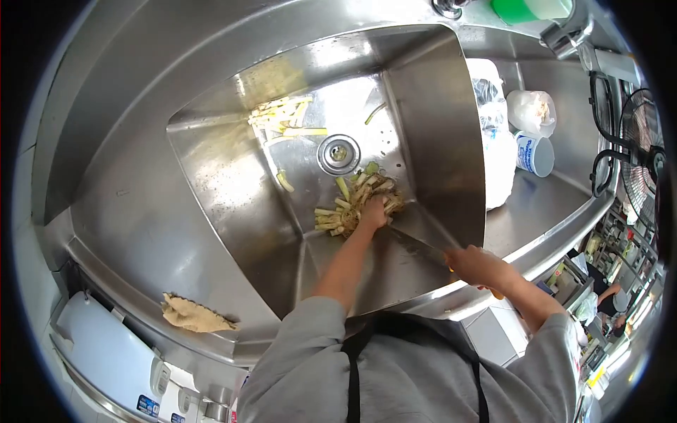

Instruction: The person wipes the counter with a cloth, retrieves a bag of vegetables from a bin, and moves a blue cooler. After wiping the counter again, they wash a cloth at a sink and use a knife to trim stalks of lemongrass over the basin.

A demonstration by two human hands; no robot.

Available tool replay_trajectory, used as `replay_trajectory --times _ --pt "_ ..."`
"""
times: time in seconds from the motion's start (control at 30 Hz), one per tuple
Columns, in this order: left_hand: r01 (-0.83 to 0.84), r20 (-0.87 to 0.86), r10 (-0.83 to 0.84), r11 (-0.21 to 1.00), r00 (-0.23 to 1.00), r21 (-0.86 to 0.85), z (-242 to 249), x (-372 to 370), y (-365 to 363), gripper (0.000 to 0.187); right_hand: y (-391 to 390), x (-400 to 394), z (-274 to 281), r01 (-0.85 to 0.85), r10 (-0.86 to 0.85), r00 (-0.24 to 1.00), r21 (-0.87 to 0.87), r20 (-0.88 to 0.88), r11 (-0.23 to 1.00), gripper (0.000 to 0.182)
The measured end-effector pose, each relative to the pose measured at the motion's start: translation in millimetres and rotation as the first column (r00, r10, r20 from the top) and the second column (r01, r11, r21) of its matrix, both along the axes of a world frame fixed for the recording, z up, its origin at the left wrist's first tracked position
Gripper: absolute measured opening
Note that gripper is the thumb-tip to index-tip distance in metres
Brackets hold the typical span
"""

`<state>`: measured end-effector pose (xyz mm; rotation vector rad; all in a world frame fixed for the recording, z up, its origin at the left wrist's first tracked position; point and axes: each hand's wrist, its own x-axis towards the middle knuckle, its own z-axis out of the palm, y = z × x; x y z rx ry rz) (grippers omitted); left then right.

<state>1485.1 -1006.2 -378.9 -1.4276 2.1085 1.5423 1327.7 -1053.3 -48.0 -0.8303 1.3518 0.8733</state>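
I see a steel counter [134, 225], a fan [640, 151] past its right end, a tan cloth [196, 314] on its left. A white tub [539, 156] sits in the side basin [536, 211]. In the main sink [236, 187], the left hand [374, 211] seems closed on rooted stalks [347, 215] near the drain [338, 154]; the right hand [472, 264] grips a knife [419, 248].

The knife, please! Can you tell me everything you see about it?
The knife has a long, greyish blade that looks like metal, and bits of orange handle peek out around the right hand gripping it. It slants over the sink, its far end pointing toward the left hand and the stalks. I can't tell whether it touches them.
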Motion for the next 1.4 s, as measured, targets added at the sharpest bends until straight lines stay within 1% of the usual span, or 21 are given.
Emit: replay_trajectory --times 0.03,0.07,0.13,0.17,0.23,0.3,0.37,0.47,0.53,0.6,0.67,0.7,0.73,0.77,0.8,0.87,1.03,1.1,1.3,1.37,1.4 --pt "0.034 0.123 -0.027 0.998 0.992 -0.058 1.6 -2.0 2.1 0.045 11.1 -7.4 -5.3 -0.040 0.040 0.999 -0.073 -0.002 0.997 0.022" --pt "0.035 0.125 -0.029 0.998 0.992 -0.052 1.2 0.2 -0.4 0.045 19.1 -12.8 -8.4 -0.077 0.078 0.997 -0.144 -0.004 0.987 0.022" --pt "0.134 0.105 -0.173 0.943 0.979 0.306 -5.1 10.0 -12.7 0.052 24.9 -19.1 -9.0 -0.065 0.059 0.998 -0.182 -0.034 0.981 0.023" --pt "0.138 0.108 -0.178 0.943 0.978 0.304 -3.4 16.0 -13.2 0.052 27.5 -20.3 -8.5 -0.053 0.039 0.997 -0.223 -0.065 0.973 0.024" --pt "-0.153 -0.141 0.187 0.963 0.972 0.223 -13.2 30.5 -3.2 0.047 21.5 -20.2 -1.1 0.014 -0.031 0.996 -0.202 -0.081 0.979 0.024" --pt "-0.198 -0.174 0.239 0.954 0.955 0.225 -8.0 43.0 -16.1 0.047 17.9 -21.3 3.0 0.078 -0.097 0.991 -0.189 -0.096 0.979 0.024" --pt "-0.243 -0.208 0.291 0.943 0.934 0.227 22.6 47.1 -33.6 0.046 18.7 -23.8 6.8 0.188 -0.212 0.973 -0.221 -0.089 0.957 0.022" --pt "-0.323 -0.159 0.358 0.923 0.920 0.210 71.4 52.3 -42.9 0.049 15.4 -18.9 10.9 0.168 -0.199 0.976 -0.283 -0.084 0.944 0.026" --pt "-0.022 -0.098 0.053 0.956 0.994 0.294 87.4 64.8 -27.7 0.055 15.0 -13.4 9.9 0.179 -0.206 0.977 -0.305 -0.058 0.935 0.027" --pt "0.035 -0.131 0.013 0.934 0.991 0.355 101.6 76.3 -10.2 0.049 12.7 -5.4 8.1 0.197 -0.218 0.976 -0.325 -0.028 0.925 0.029" --pt "0.411 -0.268 -0.342 0.871 0.900 0.269 105.1 85.3 8.2 0.044 12.1 2.2 5.4 0.169 -0.155 0.985 -0.308 0.070 0.936 0.032" --pt "0.294 -0.254 -0.224 0.913 0.941 0.282 104.0 87.2 18.0 0.036 21.4 0.8 -9.2 0.182 -0.167 0.983 -0.303 0.074 0.936 0.032" --pt "0.303 -0.252 -0.234 0.909 0.939 0.285 110.0 88.5 23.4 0.036 36.0 -1.3 -34.1 0.113 -0.052 0.985 -0.385 0.166 0.916 0.032" --pt "0.150 -0.242 -0.076 0.941 0.967 0.303 118.4 89.5 27.3 0.034 44.5 -2.3 -46.8 0.051 0.074 0.967 -0.472 0.242 0.880 0.033" --pt "-0.010 -0.235 0.087 0.950 0.968 0.311 122.9 88.4 27.4 0.032 35.1 2.5 -37.9 0.053 0.071 0.968 -0.478 0.239 0.877 0.033" --pt "0.011 -0.233 0.066 0.948 0.970 0.317 125.1 87.9 27.6 0.028 9.4 18.9 -11.6 0.021 0.003 0.990 -0.170 0.141 0.985 0.032" --pt "0.015 -0.334 0.097 0.948 0.938 0.319 116.2 79.4 30.7 0.023 7.6 23.9 -5.5 0.012 0.004 0.995 -0.159 0.104 0.987 0.030" --pt "0.011 -0.279 0.103 0.926 0.955 0.378 115.5 75.7 29.9 0.025 7.2 23.7 -3.2 0.014 -0.002 0.996 -0.139 0.092 0.990 0.030" --pt "0.027 -0.201 0.049 0.932 0.978 0.360 128.6 71.1 22.3 0.027 10.1 16.0 -20.0 -0.026 0.050 0.971 -0.108 0.232 0.994 0.030" --pt "0.026 -0.212 0.057 0.929 0.976 0.369 132.6 69.5 20.6 0.027 4.8 13.8 -16.6 0.116 -0.117 0.979 0.021 0.168 0.993 0.028" --pt "0.023 -0.221 0.065 0.927 0.973 0.375 130.5 69.9 22.2 0.027 2.9 13.2 -15.5 0.114 -0.116 0.979 0.024 0.167 0.993 0.028"
